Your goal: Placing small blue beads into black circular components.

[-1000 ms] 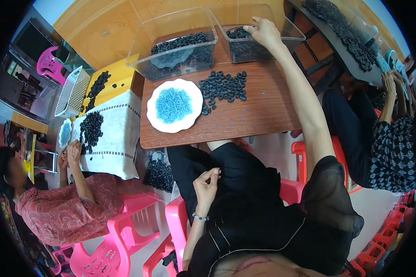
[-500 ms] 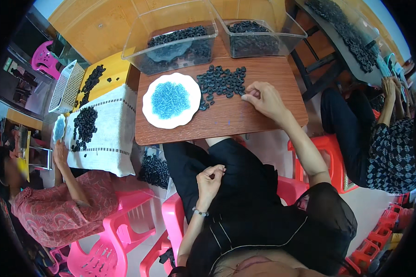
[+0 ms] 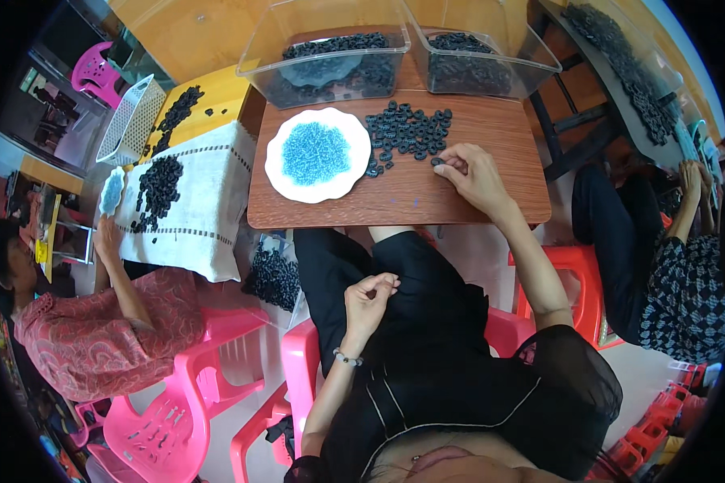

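Note:
My right hand point(image 3: 477, 177) is over the right part of the brown table, thumb and forefinger pinched on a small black ring-shaped piece point(image 3: 437, 162). Just beyond it lies a loose spread of similar black pieces point(image 3: 408, 129), several rows deep. To the left of them is a white scalloped plate point(image 3: 361, 153) heaped with tiny blue beads point(image 3: 316, 153). Above my lap, my left hand point(image 3: 366, 307) is closed with thumb and fingertips together; whatever it may hold is too small to make out.
Two clear plastic bins point(image 3: 342, 84) of black pieces stand at the table's far edge. At left, a person in red point(image 3: 109, 334) sits by a cloth-covered table point(image 3: 209, 209) with more black pieces. Another person point(image 3: 685, 278) sits at right. A bag of black pieces point(image 3: 272, 278) lies below.
My right hand has drawn slightly away from the spread, and a black piece now shows between its fingertips. The whole view has shifted a little. My left hand stays pinched over my lap.

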`<state>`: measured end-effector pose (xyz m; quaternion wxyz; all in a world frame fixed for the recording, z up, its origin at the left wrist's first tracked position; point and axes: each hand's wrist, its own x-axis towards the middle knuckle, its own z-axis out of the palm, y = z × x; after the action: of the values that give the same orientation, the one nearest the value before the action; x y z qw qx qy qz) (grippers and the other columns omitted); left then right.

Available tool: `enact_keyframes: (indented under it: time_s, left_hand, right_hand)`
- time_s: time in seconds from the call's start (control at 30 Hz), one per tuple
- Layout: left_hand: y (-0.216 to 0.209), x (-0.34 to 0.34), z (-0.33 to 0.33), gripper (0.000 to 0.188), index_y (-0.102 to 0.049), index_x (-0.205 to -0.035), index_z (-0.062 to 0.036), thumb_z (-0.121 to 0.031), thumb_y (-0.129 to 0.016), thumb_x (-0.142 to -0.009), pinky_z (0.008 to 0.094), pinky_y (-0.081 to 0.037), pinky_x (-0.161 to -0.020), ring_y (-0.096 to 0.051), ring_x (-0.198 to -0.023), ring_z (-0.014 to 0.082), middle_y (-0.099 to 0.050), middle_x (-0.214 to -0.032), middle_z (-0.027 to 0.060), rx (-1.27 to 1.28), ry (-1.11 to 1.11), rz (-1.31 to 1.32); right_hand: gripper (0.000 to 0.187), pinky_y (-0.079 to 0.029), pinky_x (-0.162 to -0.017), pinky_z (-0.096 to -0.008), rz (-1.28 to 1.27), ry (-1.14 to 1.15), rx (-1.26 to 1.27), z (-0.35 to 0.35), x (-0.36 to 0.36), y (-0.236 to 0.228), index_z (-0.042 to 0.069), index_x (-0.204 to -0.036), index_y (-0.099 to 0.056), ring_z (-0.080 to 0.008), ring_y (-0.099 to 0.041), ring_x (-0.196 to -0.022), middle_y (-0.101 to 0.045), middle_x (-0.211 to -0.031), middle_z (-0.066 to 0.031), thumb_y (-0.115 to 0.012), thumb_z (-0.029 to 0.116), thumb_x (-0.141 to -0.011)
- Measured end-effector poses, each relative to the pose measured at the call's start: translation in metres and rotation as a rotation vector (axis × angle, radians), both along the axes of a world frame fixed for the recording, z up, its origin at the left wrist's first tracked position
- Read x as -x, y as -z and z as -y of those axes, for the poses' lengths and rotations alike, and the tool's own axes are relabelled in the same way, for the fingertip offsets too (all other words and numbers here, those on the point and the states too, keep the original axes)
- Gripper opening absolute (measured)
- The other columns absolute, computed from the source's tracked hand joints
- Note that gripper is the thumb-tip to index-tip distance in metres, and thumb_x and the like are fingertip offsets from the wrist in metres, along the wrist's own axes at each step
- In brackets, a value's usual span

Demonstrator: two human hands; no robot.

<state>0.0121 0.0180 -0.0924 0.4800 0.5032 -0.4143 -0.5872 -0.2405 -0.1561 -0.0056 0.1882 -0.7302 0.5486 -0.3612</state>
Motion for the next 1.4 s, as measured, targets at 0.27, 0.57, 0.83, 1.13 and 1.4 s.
enact_keyframes:
  time_s: [0.27, 0.57, 0.83, 1.13, 1.4]
  left_hand:
    - [-0.047, 0.0, 0.021, 0.028, -0.071, -0.114, 0.0035, -0.02, -0.066, -0.099, 0.0222, -0.053, -0.072, -0.066, -0.078, 0.0089, -0.074, -0.097, 0.0096, 0.001, -0.06, -0.137]
    - [-0.056, -0.022, 0.013, 0.029, -0.068, -0.118, 0.0043, -0.015, -0.069, -0.096, 0.0253, -0.057, -0.07, -0.069, -0.077, 0.0126, -0.074, -0.094, 0.0106, -0.072, 0.154, -0.116]
    - [-0.046, -0.031, 0.009, 0.028, -0.068, -0.119, 0.0007, -0.016, -0.068, -0.097, 0.0246, -0.057, -0.071, -0.068, -0.076, 0.0102, -0.073, -0.095, 0.0079, -0.235, 0.118, -0.416]
    - [-0.04, -0.034, 0.005, 0.032, -0.068, -0.122, -0.0014, -0.023, -0.066, -0.099, 0.0219, -0.056, -0.073, -0.066, -0.077, 0.0073, -0.071, -0.093, 0.0038, -0.285, -0.009, -0.573]
    - [-0.034, -0.036, 0.0, 0.034, -0.065, -0.125, 0.0012, -0.022, -0.061, -0.101, 0.0244, -0.058, -0.076, -0.069, -0.077, 0.0097, -0.073, -0.099, 0.0098, -0.269, -0.024, -0.484]
  right_hand:
    - [0.021, -0.048, -0.077, -0.0403, -0.014, -0.617, 0.06, -0.05, -0.039, -0.023, 0.008, -0.095, -0.066, -0.0293, -0.058, -0.087, -0.06, -0.086, -0.0077, -0.074, 0.025, -0.085]
    - [0.021, -0.046, -0.088, -0.0418, -0.296, -0.923, 0.001, -0.068, -0.068, -0.031, 0.009, -0.096, -0.07, -0.0295, -0.056, -0.098, -0.061, -0.093, -0.0084, -0.068, 0.028, -0.088]
    - [0.023, -0.046, -0.086, -0.0413, -0.327, -1.031, -0.01, -0.055, -0.086, -0.038, 0.009, -0.092, -0.069, -0.0289, -0.057, -0.096, -0.062, -0.089, -0.0079, -0.067, 0.032, -0.088]
    - [0.01, -0.04, -0.089, -0.0386, -0.174, -0.337, 0.247, 0.067, -0.097, -0.015, 0.005, -0.083, -0.071, -0.0279, -0.061, -0.091, -0.07, -0.086, -0.0093, -0.072, 0.015, -0.083]
    - [0.014, -0.043, -0.095, -0.0455, -0.272, -0.27, 0.092, 0.09, -0.124, -0.002, 0.004, -0.078, -0.076, -0.0402, -0.054, -0.103, -0.068, -0.094, -0.0189, -0.081, 0.016, -0.074]
